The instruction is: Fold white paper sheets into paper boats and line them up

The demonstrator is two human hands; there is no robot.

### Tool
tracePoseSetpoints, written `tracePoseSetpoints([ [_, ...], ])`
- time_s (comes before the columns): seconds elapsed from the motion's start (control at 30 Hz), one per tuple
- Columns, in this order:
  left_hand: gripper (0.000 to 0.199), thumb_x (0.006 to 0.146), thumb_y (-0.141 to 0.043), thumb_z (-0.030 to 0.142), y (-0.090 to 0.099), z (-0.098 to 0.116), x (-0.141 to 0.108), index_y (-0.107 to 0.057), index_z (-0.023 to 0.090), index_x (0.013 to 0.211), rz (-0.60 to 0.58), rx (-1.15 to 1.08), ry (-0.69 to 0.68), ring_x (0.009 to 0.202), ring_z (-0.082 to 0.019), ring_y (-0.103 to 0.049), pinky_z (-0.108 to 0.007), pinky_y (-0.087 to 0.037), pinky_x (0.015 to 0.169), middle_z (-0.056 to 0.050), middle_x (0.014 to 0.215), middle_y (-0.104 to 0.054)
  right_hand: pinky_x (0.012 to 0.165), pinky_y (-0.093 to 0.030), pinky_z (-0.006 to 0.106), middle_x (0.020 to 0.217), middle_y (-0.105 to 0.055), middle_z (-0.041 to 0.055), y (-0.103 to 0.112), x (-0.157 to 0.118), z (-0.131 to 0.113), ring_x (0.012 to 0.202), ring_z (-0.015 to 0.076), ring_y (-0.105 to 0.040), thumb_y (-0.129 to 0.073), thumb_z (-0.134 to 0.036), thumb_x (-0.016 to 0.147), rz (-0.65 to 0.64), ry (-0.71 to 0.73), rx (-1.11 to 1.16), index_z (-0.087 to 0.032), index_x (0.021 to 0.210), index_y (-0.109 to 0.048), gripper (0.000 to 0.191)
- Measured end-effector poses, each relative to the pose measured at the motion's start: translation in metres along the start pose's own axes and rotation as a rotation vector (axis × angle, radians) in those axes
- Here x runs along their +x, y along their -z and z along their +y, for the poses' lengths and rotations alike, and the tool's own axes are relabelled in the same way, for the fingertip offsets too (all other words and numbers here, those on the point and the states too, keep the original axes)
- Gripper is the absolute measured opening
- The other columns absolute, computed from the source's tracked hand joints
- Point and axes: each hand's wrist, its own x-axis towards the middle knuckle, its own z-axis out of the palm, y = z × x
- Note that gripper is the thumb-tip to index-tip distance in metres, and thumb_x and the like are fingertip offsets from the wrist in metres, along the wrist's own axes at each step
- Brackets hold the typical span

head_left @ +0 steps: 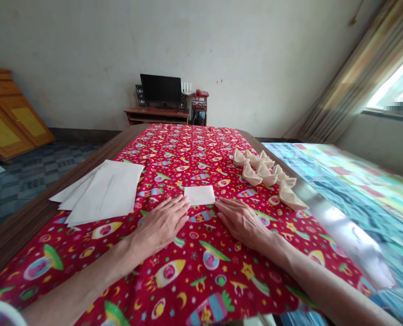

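Observation:
A small white paper rectangle [199,195] lies flat on the red patterned cloth [201,244], between my two hands. My left hand [165,222] rests palm down, fingers stretched out, with its fingertips at the paper's left edge. On the other side my right hand [240,222] also lies flat, its fingertips at the paper's lower right corner. Several white sheets [109,192] are fanned out on the cloth to the left. Several folded cream-coloured pieces [265,174] stand in a group on the right.
Dark wood table edges [95,156] show beside the cloth. A bed with a blue patterned cover [344,199] is at the right. Behind the table are a desk [157,113] with a black monitor [161,89] and a red telephone [198,94]. A white round rim [4,307] shows at lower left.

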Motion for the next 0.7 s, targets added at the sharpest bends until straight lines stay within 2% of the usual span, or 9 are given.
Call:
tracePoseSetpoints([
  [0.07, 0.037, 0.094, -0.036, 0.024, -0.003, -0.001, 0.001, -0.056, 0.012, 0.123, 0.066, -0.037, -0.001, 0.123, -0.02, -0.049, -0.038, -0.041, 0.104, -0.009, 0.13, -0.056, 0.082, -0.047, 0.027, 0.107, -0.068, 0.0076, -0.002, 0.007, 0.007, 0.095, 0.0172, -0.065, -0.038, -0.03, 0.095, 0.086, -0.117, 0.078, -0.018, 0.112, -0.063, 0.032],
  [0.17, 0.035, 0.093, -0.038, 0.022, -0.007, -0.003, 0.002, -0.059, 0.012, 0.119, 0.127, -0.075, -0.01, 0.119, -0.02, -0.053, -0.037, -0.043, 0.104, -0.009, 0.125, -0.059, 0.064, -0.044, 0.024, 0.079, -0.072, 0.0034, -0.007, 0.024, 0.018, 0.072, 0.0162, -0.066, -0.048, -0.04, 0.09, 0.192, -0.366, 0.105, -0.02, 0.1, -0.067, 0.03],
  [0.3, 0.034, 0.092, -0.04, 0.021, -0.009, -0.004, 0.001, -0.061, 0.014, 0.118, 0.146, -0.1, 0.013, 0.119, -0.02, -0.053, -0.037, -0.044, 0.103, -0.009, 0.128, -0.058, 0.058, -0.038, 0.023, 0.069, -0.068, 0.0014, -0.01, 0.047, 0.022, 0.062, 0.0138, -0.06, -0.054, -0.047, 0.084, 0.108, -0.51, 0.135, -0.021, 0.081, -0.069, 0.031],
  [0.43, 0.034, 0.091, -0.04, 0.02, -0.008, -0.003, 0.001, -0.061, 0.013, 0.117, 0.165, -0.134, 0.023, 0.116, -0.021, -0.055, -0.036, -0.046, 0.102, -0.01, 0.129, -0.056, 0.054, -0.034, 0.023, 0.061, -0.063, -0.0008, -0.012, 0.057, 0.018, 0.058, 0.0129, -0.055, -0.06, -0.044, 0.076, 0.038, -0.59, 0.232, -0.022, 0.069, -0.067, 0.025],
  [0.53, 0.034, 0.09, -0.041, 0.018, -0.009, -0.003, 0.002, -0.062, 0.014, 0.117, 0.185, -0.162, 0.028, 0.119, -0.021, -0.053, -0.036, -0.045, 0.102, -0.009, 0.13, -0.056, 0.052, -0.034, 0.021, 0.058, -0.06, -0.0025, -0.016, 0.056, 0.018, 0.055, 0.0112, -0.052, -0.062, -0.034, 0.073, 0.056, -0.602, 0.37, -0.02, 0.065, -0.066, 0.017],
  [0.6, 0.037, 0.09, -0.04, 0.017, -0.008, -0.004, 0.003, -0.057, 0.016, 0.123, 0.207, -0.166, 0.038, 0.124, -0.021, -0.047, -0.036, -0.042, 0.105, -0.009, 0.136, -0.05, 0.051, -0.034, 0.02, 0.056, -0.058, -0.0035, -0.019, 0.054, 0.018, 0.053, 0.0098, -0.05, -0.061, -0.032, 0.073, 0.127, -0.574, 0.476, -0.019, 0.064, -0.064, 0.016],
  [0.7, 0.048, 0.09, -0.039, 0.016, -0.005, -0.004, 0.005, -0.039, 0.018, 0.138, 0.244, -0.148, 0.073, 0.132, -0.022, -0.036, -0.037, -0.036, 0.11, -0.008, 0.148, -0.031, 0.049, -0.033, 0.02, 0.055, -0.054, -0.0043, -0.015, 0.05, 0.016, 0.05, 0.0086, -0.046, -0.061, -0.034, 0.075, 0.338, -0.508, 0.564, -0.017, 0.065, -0.061, 0.019],
])
